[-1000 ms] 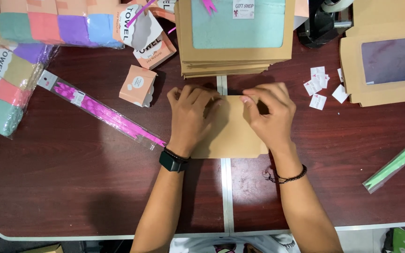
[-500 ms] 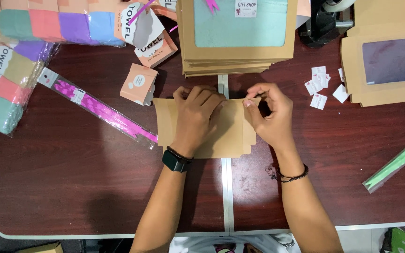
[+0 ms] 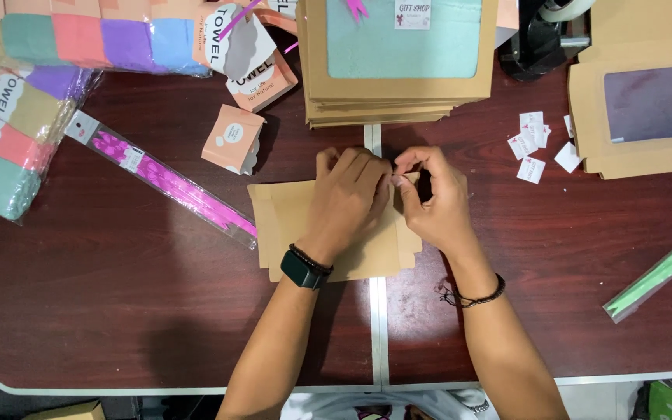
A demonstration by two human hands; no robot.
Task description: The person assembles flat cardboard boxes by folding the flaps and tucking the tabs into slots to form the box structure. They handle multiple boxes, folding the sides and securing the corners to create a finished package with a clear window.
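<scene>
A flat brown cardboard box blank (image 3: 283, 222) lies on the dark wooden table (image 3: 118, 311) in front of me. My left hand (image 3: 348, 198), with a black watch on its wrist, presses down on the blank's middle. My right hand (image 3: 433, 204), wearing a thin black bracelet, pinches a folded flap at the blank's upper right edge. The fingertips of both hands meet there.
A stack of brown windowed boxes (image 3: 398, 66) sits behind the blank. Packed coloured towels (image 3: 17, 117) lie far left, a pink ribbon pack (image 3: 169, 180) and a small peach box (image 3: 233, 138) beside them. Small white labels (image 3: 534, 148), another windowed box (image 3: 647, 117) and a green strip (image 3: 659, 274) lie right.
Both hands have shifted on the blank toward its upper edge and come together. The blank has slid a little to the left, showing more cardboard left of my left hand.
</scene>
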